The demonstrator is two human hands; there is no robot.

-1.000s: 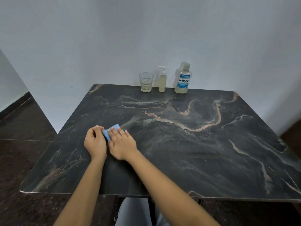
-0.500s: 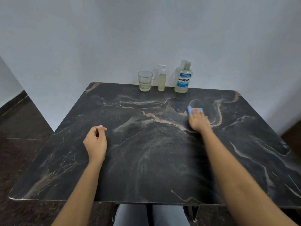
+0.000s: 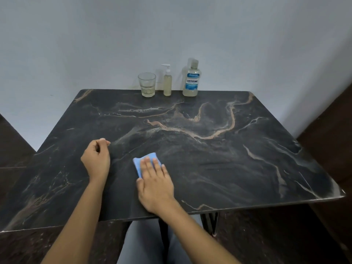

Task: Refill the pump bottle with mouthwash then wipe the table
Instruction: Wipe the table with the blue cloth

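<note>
Now the small blue folded cloth (image 3: 145, 158) lies on the near-middle part of the black marble bench (image 3: 238, 168) with tan veins, pinned flat under the right hand (image 3: 155, 185). Its fingers (image 3: 147, 165) lie straight and close together on top of the cloth, pressing rather than gripping, so nothing is held in a closed grasp. Half a second ago this hand and cloth were far out on the right side of the bench, close to the bottles; they have swept back toward the person and leftward. A second ago the cloth was further left, next to the left hand, so the strokes run back and forth across the surface. I judge this to be the wiping step well under way, with the middle band covered and the far corners and the right edge perhaps still to do.

The left hand (image 3: 96, 159) rests on the bench just left of the cloth, apart from it, fingers curled into a fist with the thumb on the forefinger, holding nothing; it sits in the same spot as in both earlier frames.

Along the far edge, by the pale wall, stand the clear drinking glass (image 3: 147, 84), the slim clear pump bottle (image 3: 167, 83) with pale yellowish liquid, and the capped clear mouthwash bottle (image 3: 192, 80) with a blue label, all upright and unmoved, which suggests refilling is finished.
</note>
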